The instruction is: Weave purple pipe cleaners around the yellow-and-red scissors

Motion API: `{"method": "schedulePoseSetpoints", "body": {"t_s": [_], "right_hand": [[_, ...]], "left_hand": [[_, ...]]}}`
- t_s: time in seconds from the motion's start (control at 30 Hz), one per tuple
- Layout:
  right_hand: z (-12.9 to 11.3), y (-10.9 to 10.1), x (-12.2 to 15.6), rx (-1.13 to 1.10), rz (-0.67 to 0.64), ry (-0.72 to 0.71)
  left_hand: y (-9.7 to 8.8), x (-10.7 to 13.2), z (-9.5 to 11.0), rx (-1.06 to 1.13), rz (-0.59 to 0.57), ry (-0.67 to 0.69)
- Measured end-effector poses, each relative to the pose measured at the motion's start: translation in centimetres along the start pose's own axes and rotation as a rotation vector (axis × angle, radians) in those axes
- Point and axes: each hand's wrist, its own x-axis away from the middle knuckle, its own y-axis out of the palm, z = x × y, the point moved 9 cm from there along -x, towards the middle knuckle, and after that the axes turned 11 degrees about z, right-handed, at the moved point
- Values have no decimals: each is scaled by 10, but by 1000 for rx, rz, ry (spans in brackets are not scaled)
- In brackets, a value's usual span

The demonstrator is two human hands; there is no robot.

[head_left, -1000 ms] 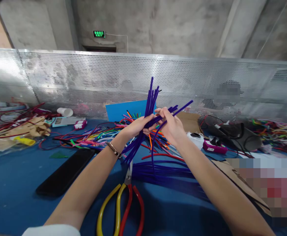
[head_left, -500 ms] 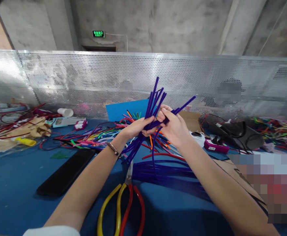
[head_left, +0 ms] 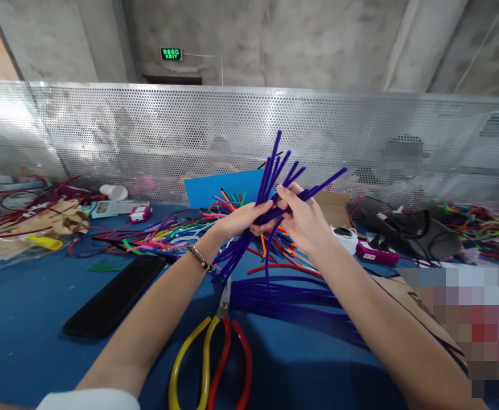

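Note:
A bundle of purple pipe cleaners (head_left: 268,177) is raised above the table, its upper ends fanned out. My left hand (head_left: 245,219) is closed around the middle of it, thumb on top. At its right side, my right hand (head_left: 298,213) pinches some of the same purple stems, with a few sticking out to the upper right and one bent down. Its fingertips are partly hidden among the stems. Below the hands lie more purple pipe cleaners (head_left: 283,293) on the blue table. Scissors (head_left: 224,310) with yellow and red handles rest nearest me, blades pointing away.
A black phone-like slab (head_left: 115,299) lies left of my left forearm. Behind the hands are a heap of coloured pipe cleaners (head_left: 176,233) and a blue board (head_left: 219,188). Purple-and-white boxes (head_left: 377,253) and cardboard sit right. A perforated metal screen (head_left: 164,136) closes off the back.
Both hands stay close together on the bundle. My right fingers have shifted slightly, and more stem tips now spread apart toward the right.

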Motion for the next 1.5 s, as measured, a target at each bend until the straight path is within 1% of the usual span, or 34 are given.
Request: {"method": "schedulePoseSetpoints", "body": {"t_s": [0.1, 0.17, 0.27, 0.43, 0.6, 0.77, 0.93, 1.03, 1.1, 1.23, 1.33, 1.4, 1.5], "right_hand": [[1, -3, -3, -6, 26, -25], [1, -4, -4, -35, 18, -39], [-1, -1, -5, -60, -24, -71], [-9, 8, 0, -19, -112, -132], [-10, 10, 3, 22, -116, -124], [-4, 4, 0, 50, -47, -122], [-2, 0, -4, -15, -29, -121], [-3, -1, -4, -14, -13, -136], [-5, 3, -2, -22, -41, -146], [-8, 15, 6, -66, -150, -128], [-10, 17, 8, -43, -153, -127], [-9, 18, 9, -33, -154, -121], [-8, 18, 9, -61, -152, -91]], "left_hand": [[0, -1, -1, -11, 2, -8], [-1, -1, -1, -21, 9, -19], [-3, 0, -1, -31, 37, -36], [-5, 0, -1, -40, 59, -40], [-5, -2, -4, -49, 67, -20], [-2, -2, -4, -60, 54, -8], [-4, -2, -2, -100, 56, -19], [-3, -2, -1, -150, 61, -25], [-1, -3, 0, -190, 67, -19], [0, -4, 7, -277, 114, 8], [-1, -3, 11, -333, 140, 11], [0, -2, 10, -363, 124, -13], [6, 0, 5, -398, 61, -57]]}}
